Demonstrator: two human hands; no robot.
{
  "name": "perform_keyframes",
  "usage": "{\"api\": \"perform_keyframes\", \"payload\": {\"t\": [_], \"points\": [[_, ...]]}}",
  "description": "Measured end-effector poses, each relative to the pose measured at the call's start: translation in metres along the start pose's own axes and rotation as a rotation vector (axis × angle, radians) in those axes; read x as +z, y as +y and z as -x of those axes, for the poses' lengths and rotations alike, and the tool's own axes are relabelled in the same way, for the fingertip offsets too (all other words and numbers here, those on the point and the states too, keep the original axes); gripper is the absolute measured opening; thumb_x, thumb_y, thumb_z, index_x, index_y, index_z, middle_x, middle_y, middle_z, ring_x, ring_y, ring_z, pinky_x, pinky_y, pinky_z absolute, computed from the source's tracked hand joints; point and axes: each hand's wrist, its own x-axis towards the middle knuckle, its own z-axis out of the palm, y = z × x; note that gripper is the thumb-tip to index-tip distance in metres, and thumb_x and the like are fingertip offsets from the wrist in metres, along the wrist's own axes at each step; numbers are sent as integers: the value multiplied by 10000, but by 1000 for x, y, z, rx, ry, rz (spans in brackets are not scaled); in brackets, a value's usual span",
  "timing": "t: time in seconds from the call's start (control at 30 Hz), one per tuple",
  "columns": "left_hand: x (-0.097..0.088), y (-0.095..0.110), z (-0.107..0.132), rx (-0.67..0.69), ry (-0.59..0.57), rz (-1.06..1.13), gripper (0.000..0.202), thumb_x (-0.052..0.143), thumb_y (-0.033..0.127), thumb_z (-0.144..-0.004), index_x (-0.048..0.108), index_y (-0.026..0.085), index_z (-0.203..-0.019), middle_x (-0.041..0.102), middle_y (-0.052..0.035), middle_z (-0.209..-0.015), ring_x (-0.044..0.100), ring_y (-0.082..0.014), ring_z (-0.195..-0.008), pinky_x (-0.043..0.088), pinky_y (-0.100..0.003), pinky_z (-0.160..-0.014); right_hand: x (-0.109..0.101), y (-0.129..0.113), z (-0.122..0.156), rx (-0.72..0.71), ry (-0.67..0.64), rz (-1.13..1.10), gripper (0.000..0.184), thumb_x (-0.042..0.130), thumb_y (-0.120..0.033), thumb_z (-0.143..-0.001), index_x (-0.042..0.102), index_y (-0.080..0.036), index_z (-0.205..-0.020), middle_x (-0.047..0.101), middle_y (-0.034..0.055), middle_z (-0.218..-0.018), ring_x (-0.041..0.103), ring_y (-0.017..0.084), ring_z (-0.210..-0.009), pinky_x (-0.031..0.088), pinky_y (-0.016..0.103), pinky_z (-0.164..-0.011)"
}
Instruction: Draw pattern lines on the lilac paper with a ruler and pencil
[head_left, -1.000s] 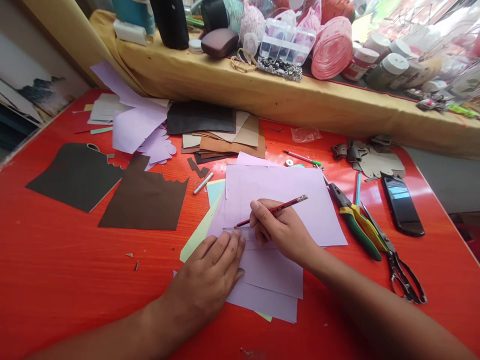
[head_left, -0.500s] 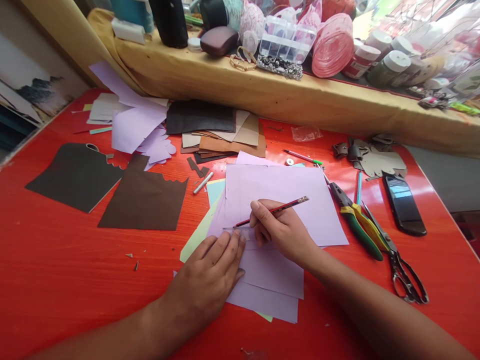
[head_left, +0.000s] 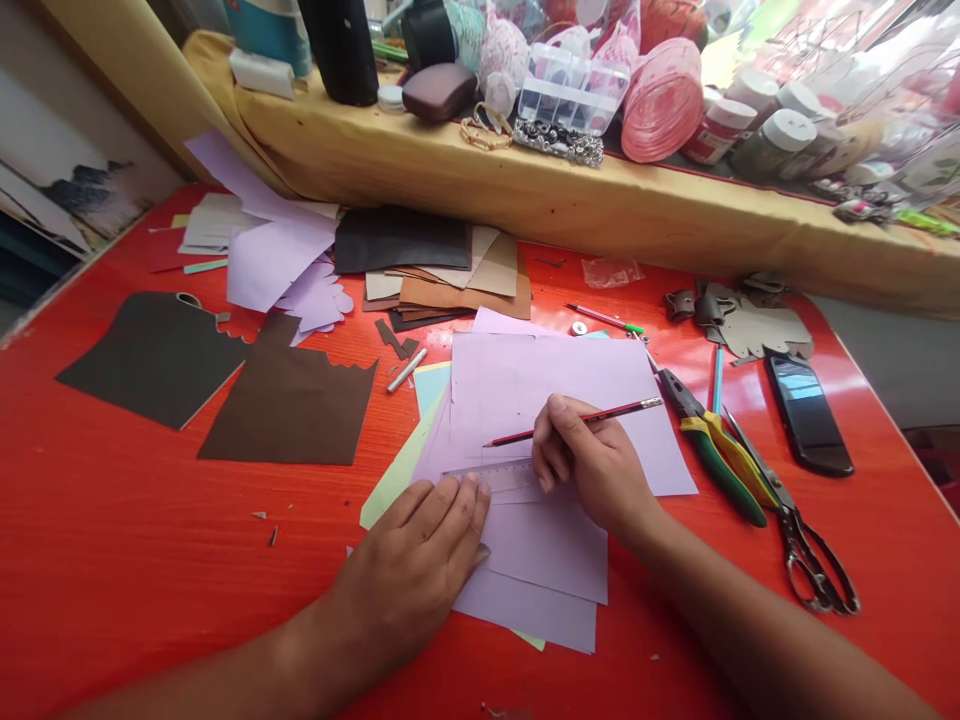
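My left hand (head_left: 420, 545) lies flat, fingers stretched out, pressing the left end of a clear ruler (head_left: 510, 474) onto light purple paper (head_left: 622, 375). In a closed grip, my right hand (head_left: 592, 460) holds a red and black pencil (head_left: 519, 437) slantwise, its tip a little above the ruler's edge. Whether that tip touches the sheet I cannot tell. Faint lines show on the paper just past the ruler. More purple, pale green (head_left: 397, 470) and light blue sheets lie underneath.
To the right are pliers (head_left: 724, 460), scissors (head_left: 814, 550) and a phone (head_left: 808, 412). Dark leather pieces (head_left: 292, 405) lie at the left, with stacked leather (head_left: 405, 240) behind. Jars and boxes crowd the cloth-covered ledge (head_left: 420, 150) at the back.
My right hand with the pencil has moved to the right and slightly towards me, baring more of the ruler. The ruler's right side shows lower; my left hand stays nearly still.
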Motion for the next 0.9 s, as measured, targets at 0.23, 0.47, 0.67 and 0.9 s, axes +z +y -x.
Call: {"api": "perform_keyframes", "payload": {"t": [0.23,0.47,0.67,0.9], "points": [[-9,2,-3,87,47,31,231,598,95,-1067,738,66,-1248,783,-128,-1109,707,-275,-1021,535,-424,-915,6,8,11,-10,-36,24,590,665,-711,-1026,640,-218,-703,436,-67,-460,559,159,-418,453,290,-487],[-15,4,-6,165,0,113,153,591,73,-1028,721,154,-1023,729,-93,-980,663,-244,-856,528,-397,-763,13,16,18,-54,-54,40,533,649,-681,-1058,726,-205,-829,630,-9,-513,638,178,-480,500,296,-524],[-17,3,-7,165,-2,132,174,567,42,-1002,709,140,-1025,686,-74,-924,637,-234,-809,517,-401,-713,12,19,20,-63,-59,50,506,650,-652,-1073,764,-201,-875,679,6,-553,669,184,-519,521,299,-554],[-14,5,-5,167,9,147,135,583,46,-981,683,137,-997,680,-87,-929,632,-245,-816,506,-397,-702,13,23,21,-76,-53,64,503,651,-649,-1075,754,-204,-862,660,-3,-548,667,181,-516,530,300,-552]]}}
